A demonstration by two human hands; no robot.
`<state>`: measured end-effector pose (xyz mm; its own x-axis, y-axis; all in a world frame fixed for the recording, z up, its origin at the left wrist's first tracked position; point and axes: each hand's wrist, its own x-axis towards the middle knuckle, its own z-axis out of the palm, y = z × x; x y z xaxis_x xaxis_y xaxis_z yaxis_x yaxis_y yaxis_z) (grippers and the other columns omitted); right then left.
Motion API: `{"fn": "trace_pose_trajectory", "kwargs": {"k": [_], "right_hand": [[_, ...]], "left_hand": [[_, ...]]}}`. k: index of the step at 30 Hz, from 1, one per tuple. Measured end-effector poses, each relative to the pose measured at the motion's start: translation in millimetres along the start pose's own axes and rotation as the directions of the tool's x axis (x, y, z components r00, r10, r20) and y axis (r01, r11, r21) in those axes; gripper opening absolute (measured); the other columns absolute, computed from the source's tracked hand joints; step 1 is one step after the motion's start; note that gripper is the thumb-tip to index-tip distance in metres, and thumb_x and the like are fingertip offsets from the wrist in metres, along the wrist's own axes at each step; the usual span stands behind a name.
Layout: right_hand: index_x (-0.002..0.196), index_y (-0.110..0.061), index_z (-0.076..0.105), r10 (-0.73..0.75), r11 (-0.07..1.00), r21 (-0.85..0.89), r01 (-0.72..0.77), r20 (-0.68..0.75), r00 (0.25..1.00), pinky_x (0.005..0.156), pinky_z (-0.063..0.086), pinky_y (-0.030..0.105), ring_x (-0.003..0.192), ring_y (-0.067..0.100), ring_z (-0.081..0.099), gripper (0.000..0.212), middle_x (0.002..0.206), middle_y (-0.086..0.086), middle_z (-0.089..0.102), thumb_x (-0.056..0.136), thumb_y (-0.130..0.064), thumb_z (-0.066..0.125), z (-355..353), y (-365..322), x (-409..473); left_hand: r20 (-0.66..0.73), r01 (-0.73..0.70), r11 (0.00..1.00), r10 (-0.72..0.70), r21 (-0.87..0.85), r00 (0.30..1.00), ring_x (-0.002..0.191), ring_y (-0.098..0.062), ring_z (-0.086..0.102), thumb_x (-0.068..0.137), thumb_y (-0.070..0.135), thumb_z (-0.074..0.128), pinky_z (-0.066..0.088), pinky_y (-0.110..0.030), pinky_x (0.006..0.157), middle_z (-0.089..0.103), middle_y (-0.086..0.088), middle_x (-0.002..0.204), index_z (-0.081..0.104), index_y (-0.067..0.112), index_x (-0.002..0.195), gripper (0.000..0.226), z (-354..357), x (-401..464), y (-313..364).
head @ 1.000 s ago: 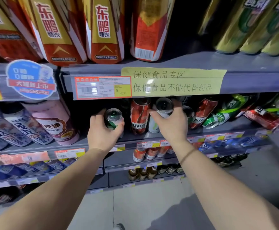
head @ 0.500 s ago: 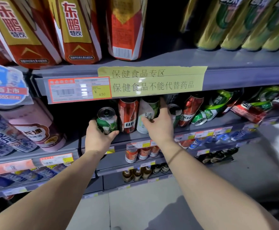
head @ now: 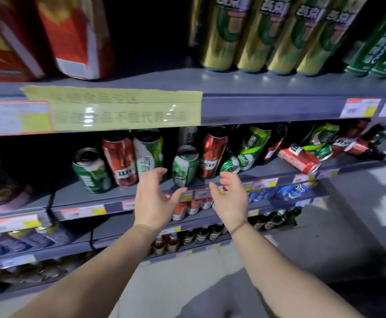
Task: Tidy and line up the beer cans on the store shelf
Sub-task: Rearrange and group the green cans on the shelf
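Observation:
Beer cans stand on the grey middle shelf. From the left: a short green can, a tall red can, a tall green-and-white can, a short green can near the front edge, then another red can. Further right, green cans lean and a red can lies on its side. My left hand and my right hand hover in front of the shelf edge, one on each side of the short green can, fingers spread, holding nothing.
Above, a shelf carries tall gold-green cans and red-orange cartons, with a yellow paper sign on its edge. Bottles lie tipped at the far right. Lower shelves hold small cans and brown bottles. Grey floor lies below.
Both hands let go of their cans and pulled back from the shelf. The view has swung to the right, so the cans now sit further left.

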<state>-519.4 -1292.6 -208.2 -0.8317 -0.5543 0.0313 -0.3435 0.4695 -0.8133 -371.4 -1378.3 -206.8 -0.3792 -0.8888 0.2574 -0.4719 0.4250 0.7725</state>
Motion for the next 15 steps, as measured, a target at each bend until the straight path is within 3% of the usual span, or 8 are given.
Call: {"fn": "trace_pose_trajectory", "kwargs": {"k": [4, 7, 9, 12, 15], "right_hand": [[0.121, -0.022, 0.059, 0.008, 0.997, -0.080, -0.006, 0.026, 1.000, 0.085, 0.045, 0.030, 0.108, 0.018, 0.058, 0.034, 0.113, -0.003, 0.065, 0.089, -0.029, 0.065, -45.7, 47.2, 43.2], [0.130, -0.029, 0.054, -0.024, 0.976, -0.210, 0.065, 0.191, 0.981, 0.079, 0.038, 0.027, 0.113, 0.018, 0.053, 0.037, 0.121, -0.008, 0.062, 0.094, -0.035, 0.056, -68.7, 71.8, 78.7], [0.135, -0.033, 0.049, -0.048, 0.952, -0.274, 0.133, 0.295, 0.954, 0.080, 0.036, 0.027, 0.115, 0.018, 0.050, 0.040, 0.122, -0.009, 0.061, 0.095, -0.039, 0.051, -76.0, 82.7, 97.2], [0.139, -0.031, 0.045, -0.103, 0.913, -0.333, 0.237, 0.373, 0.922, 0.093, 0.038, 0.036, 0.119, 0.023, 0.045, 0.044, 0.116, -0.005, 0.065, 0.096, -0.038, 0.048, -74.1, 85.5, 107.4], [0.144, -0.031, 0.040, -0.154, 0.844, -0.420, 0.334, 0.406, 0.901, 0.100, 0.027, 0.039, 0.125, 0.024, 0.039, 0.048, 0.126, -0.006, 0.062, 0.096, -0.037, 0.046, -67.6, 80.3, 113.9]], "left_hand": [[0.017, 0.015, 1.000, -0.015, 0.001, 1.000, 0.105, -0.022, 0.055, 0.079, 0.028, 0.078, 0.045, -0.030, 0.090, 0.056, -0.006, 0.110, 0.057, 0.007, 0.120, 0.051, 69.2, -9.3, 36.8], [0.013, 0.094, 0.995, -0.094, 0.020, 0.995, 0.117, -0.019, 0.054, 0.087, 0.031, 0.069, 0.038, -0.021, 0.093, 0.058, -0.004, 0.125, 0.052, 0.012, 0.132, 0.052, 119.1, -15.0, 64.9], [0.036, 0.219, 0.976, -0.220, 0.014, 0.975, 0.125, -0.017, 0.051, 0.091, 0.033, 0.063, 0.037, -0.022, 0.095, 0.054, -0.001, 0.137, 0.042, 0.016, 0.143, 0.059, 143.5, -10.7, 80.6], [0.033, 0.254, 0.942, -0.268, 0.218, 0.963, 0.113, -0.024, 0.058, 0.092, 0.036, 0.058, 0.037, -0.032, 0.097, 0.062, -0.002, 0.127, 0.029, 0.020, 0.150, 0.067, 159.1, -0.3, 84.2], [0.041, 0.233, 0.849, -0.286, 0.475, 0.957, 0.111, -0.025, 0.057, 0.089, 0.041, 0.054, 0.029, -0.040, 0.102, 0.066, 0.000, 0.117, 0.020, 0.023, 0.152, 0.074, 170.8, 7.1, 83.4]]}}
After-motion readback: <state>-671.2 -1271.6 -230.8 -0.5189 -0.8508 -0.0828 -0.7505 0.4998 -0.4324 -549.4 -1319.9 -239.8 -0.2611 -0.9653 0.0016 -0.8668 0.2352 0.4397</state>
